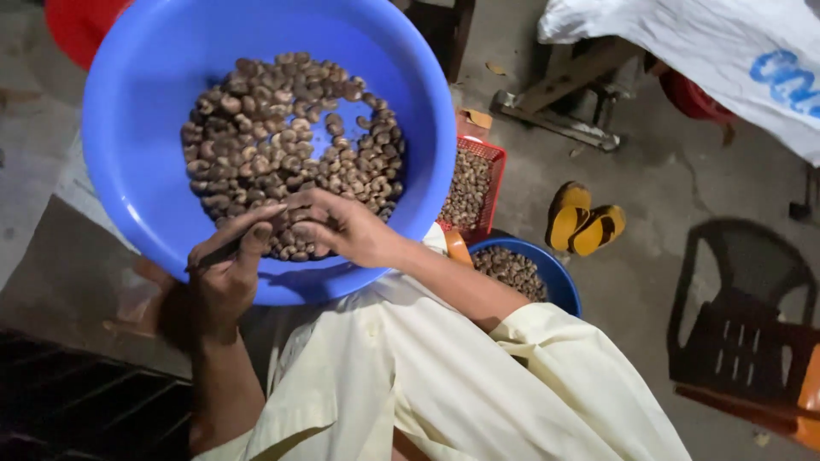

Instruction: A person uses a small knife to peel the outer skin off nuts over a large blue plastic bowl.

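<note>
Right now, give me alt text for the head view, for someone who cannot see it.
A large blue basin of brown nuts sits on the person's lap; the right hand picks among them while the left hand holds a thin dark tool. A red basket and yellow sandals lie beyond.

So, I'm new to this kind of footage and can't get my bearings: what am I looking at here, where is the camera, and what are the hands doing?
The single picture comes from a camera worn on a person's head, looking down at their lap. A big blue basin rests there, holding a heap of brown nuts. The left hand grips a thin dark tool at the rim. The right hand reaches into the nuts. On the floor beyond sit a red crate and a smaller blue bowl, both with nuts, plus yellow sandals.
</note>
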